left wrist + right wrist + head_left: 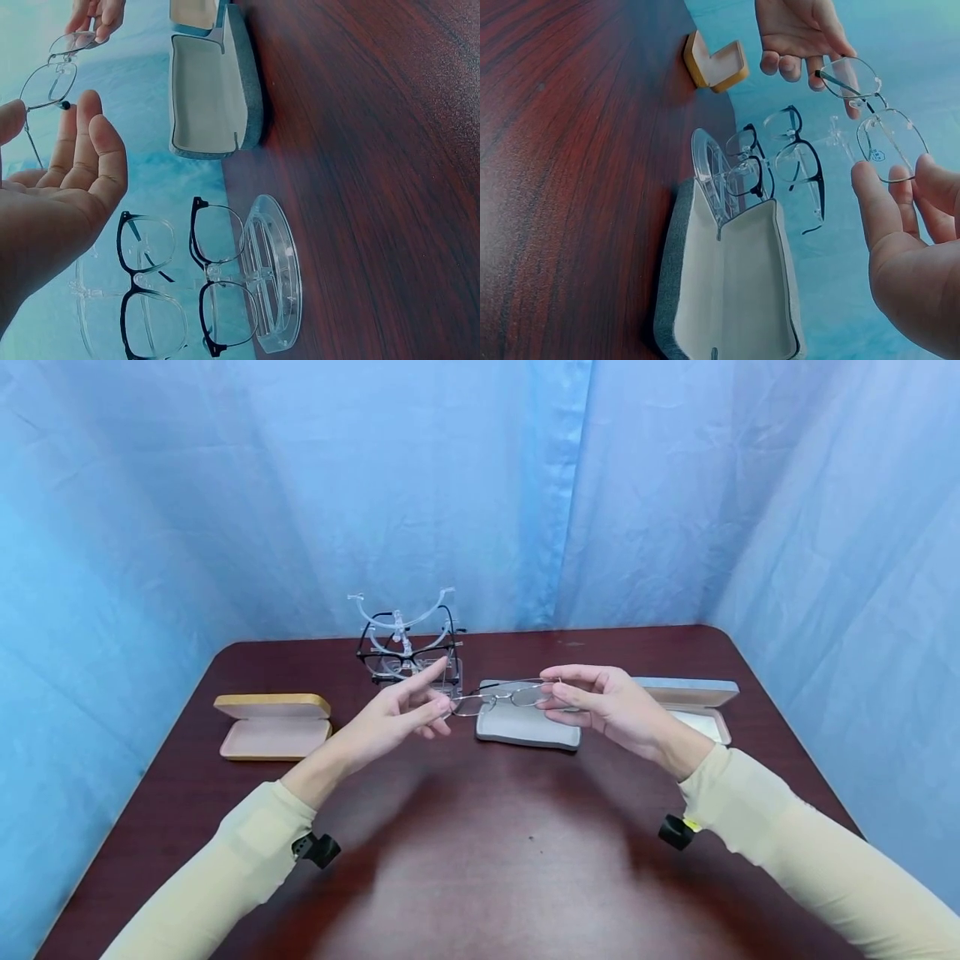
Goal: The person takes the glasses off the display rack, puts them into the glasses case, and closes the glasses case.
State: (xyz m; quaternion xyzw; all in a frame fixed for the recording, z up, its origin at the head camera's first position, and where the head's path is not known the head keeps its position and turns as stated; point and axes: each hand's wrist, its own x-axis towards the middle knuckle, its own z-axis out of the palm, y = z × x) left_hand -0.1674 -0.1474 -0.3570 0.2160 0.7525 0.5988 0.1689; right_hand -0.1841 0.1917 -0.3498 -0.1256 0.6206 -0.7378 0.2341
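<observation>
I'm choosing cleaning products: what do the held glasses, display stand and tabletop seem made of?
Held glasses: probably thin, polished metal, given silvery glints; clear lenses could be glass or plastic.
Display stand: likely glossy acrylic, transparent with bright edges.
Tabletop: wood or laminate, dark reddish with streaky grain and soft sheen.

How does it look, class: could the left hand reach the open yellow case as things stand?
Probably yes: nothing seems to stand between the left hand and the yellow case, though that hand holds the wire glasses and would likely need to let go first.
</observation>
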